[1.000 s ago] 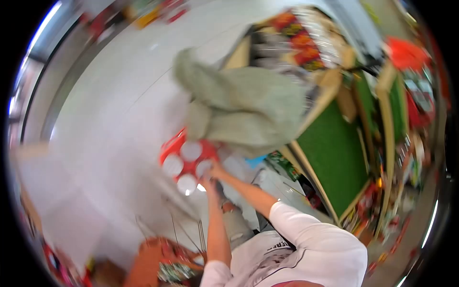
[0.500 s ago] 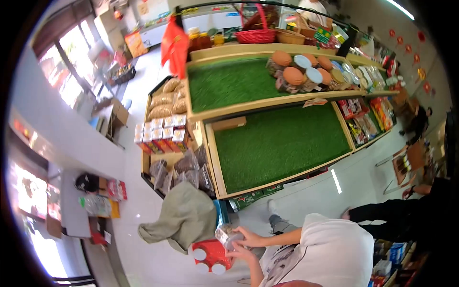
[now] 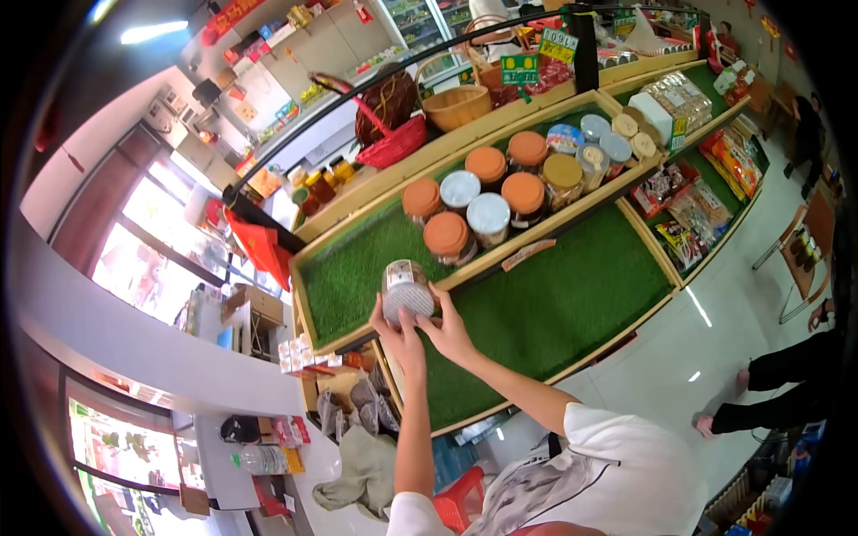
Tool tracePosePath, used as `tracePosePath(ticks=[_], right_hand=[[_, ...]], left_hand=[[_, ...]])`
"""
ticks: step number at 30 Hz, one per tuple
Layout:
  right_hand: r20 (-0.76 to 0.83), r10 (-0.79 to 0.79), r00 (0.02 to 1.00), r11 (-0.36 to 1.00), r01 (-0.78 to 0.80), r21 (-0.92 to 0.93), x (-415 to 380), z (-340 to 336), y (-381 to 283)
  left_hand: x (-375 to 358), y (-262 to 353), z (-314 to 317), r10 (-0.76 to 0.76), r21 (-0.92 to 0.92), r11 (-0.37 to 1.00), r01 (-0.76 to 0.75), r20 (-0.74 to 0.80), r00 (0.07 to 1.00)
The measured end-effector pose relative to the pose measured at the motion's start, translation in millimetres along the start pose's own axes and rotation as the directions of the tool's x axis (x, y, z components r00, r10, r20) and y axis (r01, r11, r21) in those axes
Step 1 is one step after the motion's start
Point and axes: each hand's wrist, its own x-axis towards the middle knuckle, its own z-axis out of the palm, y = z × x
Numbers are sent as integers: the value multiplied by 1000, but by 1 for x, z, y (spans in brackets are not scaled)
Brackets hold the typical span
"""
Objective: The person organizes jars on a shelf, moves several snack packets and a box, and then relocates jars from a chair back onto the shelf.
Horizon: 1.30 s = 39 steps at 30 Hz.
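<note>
Both of my hands grip a clear jar (image 3: 407,291) with a pale ridged lid, held over the front edge of the upper green shelf (image 3: 344,277). On the jar's left side is my left hand (image 3: 398,335), its fingers wrapped round it. My right hand (image 3: 445,329) presses against the right side. The jar is tilted, with its lid toward me and a label on its far side. Just beyond and to the right stand several jars with orange lids (image 3: 447,234), white lids (image 3: 489,214) and a gold lid (image 3: 563,171).
A lower green shelf (image 3: 545,308) lies below. Baskets (image 3: 458,103) stand behind the upper shelf, and a red bag (image 3: 257,248) hangs at its left corner. A grey-green cloth (image 3: 362,473) and red stool (image 3: 458,500) are below. A person in dark trousers (image 3: 773,393) stands right.
My hands have lifted the jar from low beside the red stool up to the upper shelf. The view has turned and moved closer to the shelf.
</note>
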Motion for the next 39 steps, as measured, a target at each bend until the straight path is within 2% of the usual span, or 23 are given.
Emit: tracePosePath(ticks=[1,2,3,5,6,7,9,11,13,16,19,21,23,25,27,29,31,32,33,34,36,37,39], right_hand=[[21,36,999,999,-36,28,19,-7,-3],[18,-39,999,997,40,-72,37,-9,17],[42,-185,982,961,190,-203,52,-14,23],[208,105,973,993,-115,37,67,-16,7],[255,142,957,978,-176,115,74,-10,26],[306,311,900,937,-344,57,75,-12,9],[266,193,945,980,-199,-4,77,-4,36],[305,277,911,942,-321,102,77,-6,49],[347,386,855,890,-444,105,74,-11,36],[281,328,902,909,-382,165,66,-12,9],[303,429,851,863,-485,142,61,-9,31],[229,427,875,888,-453,77,52,-3,32],[149,401,904,913,-409,20,38,10,48],[79,351,933,936,-348,-53,12,24,44],[87,293,952,955,-286,-82,-22,46,35],[184,228,956,973,-216,-83,-69,60,72],[363,469,805,878,-468,-99,-123,74,108],[417,576,704,807,-572,-149,-153,82,123],[413,664,623,738,-634,-231,-188,88,134],[447,712,541,702,-553,-449,-219,83,168],[429,876,219,473,-557,-683,-276,107,168],[359,930,79,346,-518,-782,-302,118,170],[297,944,-146,182,-521,-834,-357,127,197]], left_hand=[[22,-12,9,11,34,999,-12,29,1000],[44,-27,16,21,20,1000,-23,64,998],[61,-40,21,30,9,999,-31,100,995],[88,-50,26,-60,-69,995,66,95,994],[100,-61,25,-53,-72,996,59,91,994],[106,-62,25,-56,0,998,57,137,989],[117,-67,22,-76,142,989,46,212,974],[126,-97,18,-110,81,993,90,295,949],[127,-92,22,-163,133,983,123,357,920],[128,-89,29,-159,76,987,140,379,912],[128,-96,25,-167,62,986,155,411,896],[127,-108,17,-135,10,989,145,431,892],[120,-115,6,-220,100,975,197,406,887],[97,-101,-2,-105,-74,987,141,365,925],[60,-81,-32,-163,48,987,156,270,949],[6,-45,-80,0,181,983,-25,136,991],[-66,-31,-142,-43,81,996,44,-10,999],[-109,-39,-177,-176,64,982,180,-66,982],[-157,-53,-208,-296,16,954,300,-110,949],[-210,-83,-231,-224,129,956,264,-259,939],[-316,-127,-278,-335,204,853,480,-491,805],[-363,-128,-300,-489,109,735,669,-598,635],[-457,-141,-340,-401,116,624,773,-801,444]])
